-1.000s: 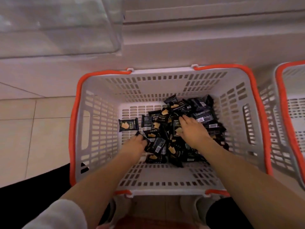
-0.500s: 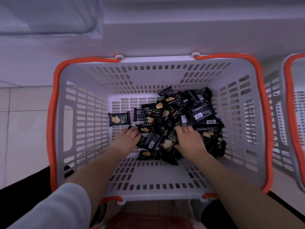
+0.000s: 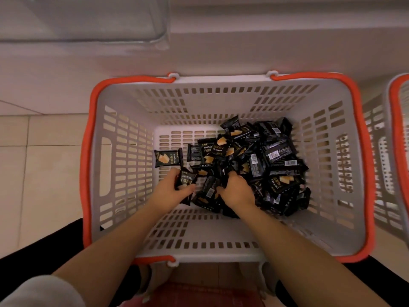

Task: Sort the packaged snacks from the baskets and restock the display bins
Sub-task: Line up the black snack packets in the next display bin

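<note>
A grey slotted basket (image 3: 124,165) with an orange rim stands on the floor below me. A heap of several small black snack packets (image 3: 261,160) fills its right half. One packet (image 3: 167,158) lies apart on the left of the basket floor. My left hand (image 3: 171,189) grips a black packet (image 3: 186,179) at the heap's left edge. My right hand (image 3: 238,189) digs into the heap, fingers curled round packets that are partly hidden under it.
A second orange-rimmed basket (image 3: 396,138) stands at the right edge. A clear display bin (image 3: 141,27) sits above at the top left, on a pale ledge. Tiled floor (image 3: 39,173) lies to the left. Something red (image 3: 199,293) shows at the bottom.
Both hands have drawn back toward me within the heap. My left hand has closed on a packet and my right fingers have curled into the pile. The view has tilted.
</note>
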`<control>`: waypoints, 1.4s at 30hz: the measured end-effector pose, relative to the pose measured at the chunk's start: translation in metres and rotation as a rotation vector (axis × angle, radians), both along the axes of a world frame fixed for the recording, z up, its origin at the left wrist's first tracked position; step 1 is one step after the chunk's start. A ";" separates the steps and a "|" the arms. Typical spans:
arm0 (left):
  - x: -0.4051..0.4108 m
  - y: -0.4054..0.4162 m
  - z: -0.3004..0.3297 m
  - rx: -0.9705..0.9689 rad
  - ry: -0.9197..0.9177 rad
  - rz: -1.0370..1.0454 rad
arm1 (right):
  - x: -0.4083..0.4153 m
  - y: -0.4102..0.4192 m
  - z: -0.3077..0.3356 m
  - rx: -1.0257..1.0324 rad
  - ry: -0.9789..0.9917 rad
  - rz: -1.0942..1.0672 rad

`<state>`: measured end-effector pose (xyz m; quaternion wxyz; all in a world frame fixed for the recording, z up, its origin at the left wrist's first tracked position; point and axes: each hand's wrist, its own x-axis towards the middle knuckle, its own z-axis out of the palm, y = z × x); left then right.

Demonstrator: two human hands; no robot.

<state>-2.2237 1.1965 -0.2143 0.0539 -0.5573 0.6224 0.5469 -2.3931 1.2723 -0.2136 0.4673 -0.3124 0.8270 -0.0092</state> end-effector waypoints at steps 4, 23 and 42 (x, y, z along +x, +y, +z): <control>-0.005 0.001 0.020 0.010 0.064 0.045 | -0.006 0.006 0.007 -0.073 -0.069 -0.154; -0.048 0.035 0.053 0.115 0.112 -0.185 | -0.062 0.040 0.062 -0.475 -0.186 -0.115; -0.036 0.019 0.062 0.151 0.189 0.212 | -0.090 0.064 0.061 -0.175 0.319 0.353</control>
